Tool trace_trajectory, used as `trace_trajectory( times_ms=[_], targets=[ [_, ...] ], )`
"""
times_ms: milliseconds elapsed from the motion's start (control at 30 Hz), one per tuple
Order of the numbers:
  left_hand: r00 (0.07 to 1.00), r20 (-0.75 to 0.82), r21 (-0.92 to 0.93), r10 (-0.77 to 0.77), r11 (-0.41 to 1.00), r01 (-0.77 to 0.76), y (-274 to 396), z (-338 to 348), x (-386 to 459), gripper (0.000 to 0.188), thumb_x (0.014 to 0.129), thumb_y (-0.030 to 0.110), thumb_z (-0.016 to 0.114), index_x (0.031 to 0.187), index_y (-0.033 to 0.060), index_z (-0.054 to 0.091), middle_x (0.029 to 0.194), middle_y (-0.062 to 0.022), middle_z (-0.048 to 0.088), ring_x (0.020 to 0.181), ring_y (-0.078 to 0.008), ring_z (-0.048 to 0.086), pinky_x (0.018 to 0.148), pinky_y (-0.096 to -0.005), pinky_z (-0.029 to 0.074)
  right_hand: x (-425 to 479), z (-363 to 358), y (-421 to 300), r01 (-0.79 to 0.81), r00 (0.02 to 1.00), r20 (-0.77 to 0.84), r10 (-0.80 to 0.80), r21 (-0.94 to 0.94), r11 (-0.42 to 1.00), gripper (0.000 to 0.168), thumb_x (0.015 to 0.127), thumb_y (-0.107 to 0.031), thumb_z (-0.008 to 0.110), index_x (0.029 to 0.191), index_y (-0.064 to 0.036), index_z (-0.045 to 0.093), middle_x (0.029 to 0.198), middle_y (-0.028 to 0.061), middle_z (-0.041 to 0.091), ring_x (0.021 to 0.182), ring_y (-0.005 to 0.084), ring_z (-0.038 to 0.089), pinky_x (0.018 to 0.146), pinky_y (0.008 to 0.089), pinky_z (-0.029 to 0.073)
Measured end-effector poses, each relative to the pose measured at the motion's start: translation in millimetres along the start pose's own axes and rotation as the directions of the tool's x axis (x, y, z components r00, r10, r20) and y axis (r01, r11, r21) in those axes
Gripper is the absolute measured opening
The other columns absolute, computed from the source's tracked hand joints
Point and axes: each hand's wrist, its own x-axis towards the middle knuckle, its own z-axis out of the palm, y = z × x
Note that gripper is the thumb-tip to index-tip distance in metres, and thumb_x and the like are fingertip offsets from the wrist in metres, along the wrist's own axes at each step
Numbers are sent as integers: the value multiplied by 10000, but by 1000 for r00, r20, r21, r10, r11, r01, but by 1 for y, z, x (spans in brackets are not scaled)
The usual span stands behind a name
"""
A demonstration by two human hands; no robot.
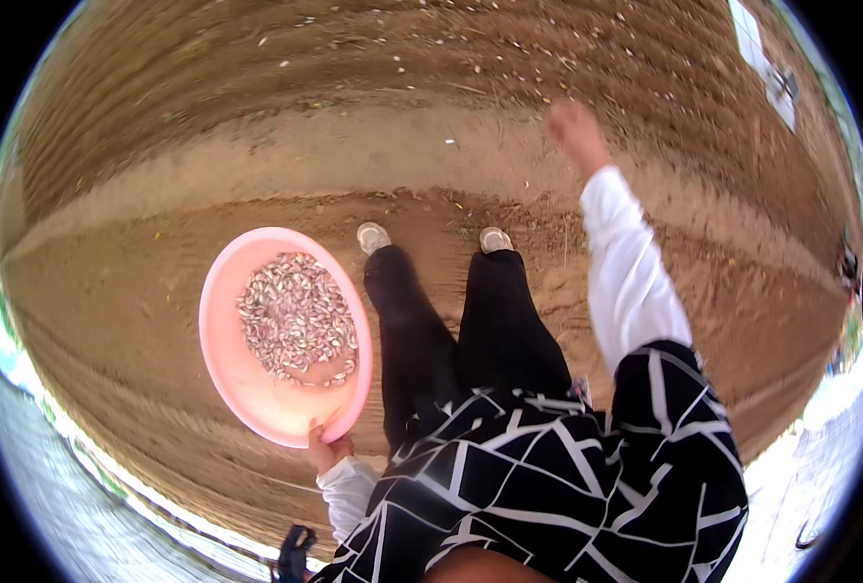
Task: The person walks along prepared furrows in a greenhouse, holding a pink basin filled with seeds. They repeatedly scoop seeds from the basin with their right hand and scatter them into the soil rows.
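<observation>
My left hand (327, 446) grips the lower rim of a pink plastic basin (220, 364), with the thumb over the edge. Inside the basin lies a heap of purplish-white garlic cloves (297, 313), and a bare patch of its floor shows near my hand. My right hand (577, 131) reaches out ahead over the soil at the end of a white sleeve. Blur and the fingers' curl hide whether anything is in it. Beyond it, tilled soil (417, 44) in shallow furrows is strewn with small pale pieces that look like cloves.
A smooth earth ridge (344, 146) crosses in front of my shoes (496, 239). I stand on loose brown soil (118, 291). At the far right lies a pale strip (752, 44) with a dark object on it. Another dark object (294, 552), unclear, shows at the bottom left.
</observation>
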Motion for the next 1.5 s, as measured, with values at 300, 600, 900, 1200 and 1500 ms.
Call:
trace_trajectory(
  times_ms=[300, 600, 900, 1200, 1500],
  targets=[
    [963, 258, 306, -82, 952, -1, 42, 57, 147, 533, 644, 86, 426, 1149, 102, 258, 1093, -239, 358, 1011, -335, 372, 842, -444, 330, -151, 114, 265, -718, 642, -275, 716, 114, 687, 185, 694, -114, 498, 862, -37, 498, 637, 44, 509, 461, 112, 485, 373, 248, 374],
    [992, 98, 472, -75, 881, 20, -10, 102, 212, 599, 642, 162, 448, 1198, 138, 227, 1129, -186, 343, 1054, -304, 329, 871, -442, 286, -14, 68, 386, -420, 649, -745, -154, -520, 744, 261, 662, -169, 495, 869, -15, 455, 792, 194, 497, 781, 352, 463, 658, 409, 377],
    [864, 461, 593, -203, 795, -130, -16, 97, 221, 632, 622, 149, 423, 1208, 137, 184, 1103, -230, 342, 1041, -326, 325, 866, -461, 277, 40, 101, 354, -205, 828, -510, -234, -663, 720, 114, 615, -73, 500, 722, -33, 500, 678, 146, 498, 649, 304, 494, 566, 371, 393],
    [948, 299, 460, -108, 887, -44, -28, 109, 225, 635, 615, 103, 388, 1205, 122, 156, 1075, -275, 336, 1014, -357, 338, 855, -472, 288, 111, 252, 284, -8, 987, -101, -128, -814, 580, 193, 643, -89, 469, 836, -97, 472, 768, 187, 495, 679, 345, 490, 572, 400, 398],
    [951, 285, 415, 120, 878, -236, -9, 91, 207, 586, 689, 62, 436, 1198, -26, 158, 850, -190, 514, 765, -203, 495, 653, -286, 414, -28, 309, 100, 22, 971, 230, 61, -340, 940, 91, 684, -87, 495, 762, -41, 503, 632, 77, 514, 544, 140, 504, 487, 253, 400]
  ],
)
